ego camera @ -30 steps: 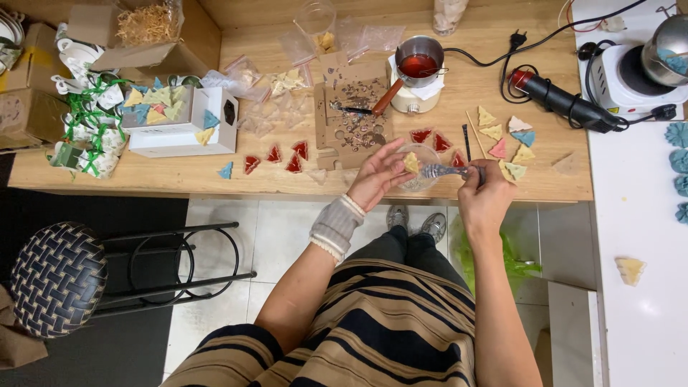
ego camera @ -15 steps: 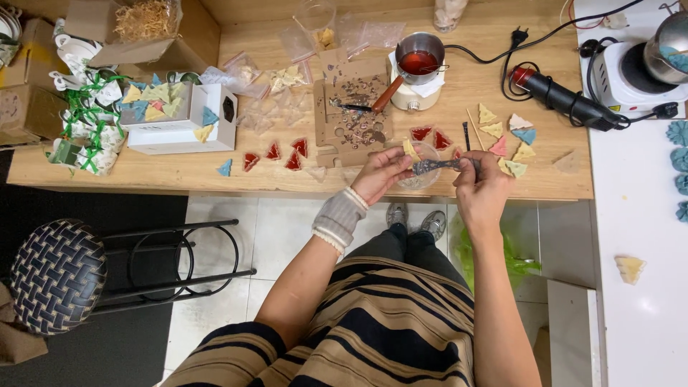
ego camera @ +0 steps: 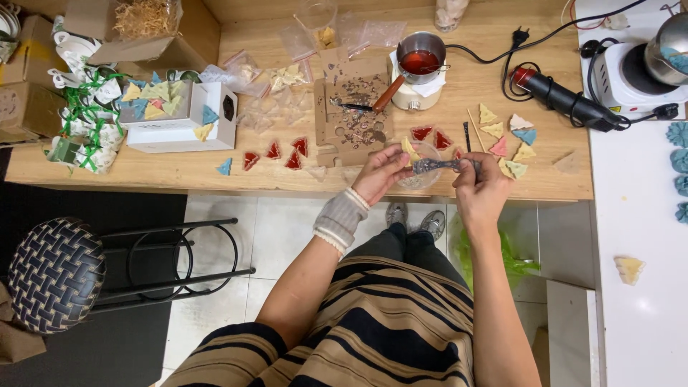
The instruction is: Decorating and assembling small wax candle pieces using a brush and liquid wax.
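Observation:
My left hand (ego camera: 382, 172) pinches a small clear plastic bag (ego camera: 423, 174) with a pale yellow triangular piece (ego camera: 409, 147) at its top. My right hand (ego camera: 480, 183) grips the other end of the bag, where a twisted silvery strip (ego camera: 436, 165) runs between both hands. Both hands hover over the front edge of the wooden table (ego camera: 179, 168). Red triangular pieces (ego camera: 431, 136) lie just behind the bag, and pastel tree-shaped pieces (ego camera: 510, 140) lie to the right of my right hand.
A small pot of red liquid (ego camera: 421, 63) stands on a white warmer mid-table. A black-and-red heat tool (ego camera: 566, 102) lies at the right, and a hot plate (ego camera: 634, 72) on the white counter. White box (ego camera: 183, 115) and cartons sit left; a woven stool (ego camera: 54, 276) stands below.
Both hands have shifted slightly back over the table edge with the bag. The twisted strip now stretches level between them.

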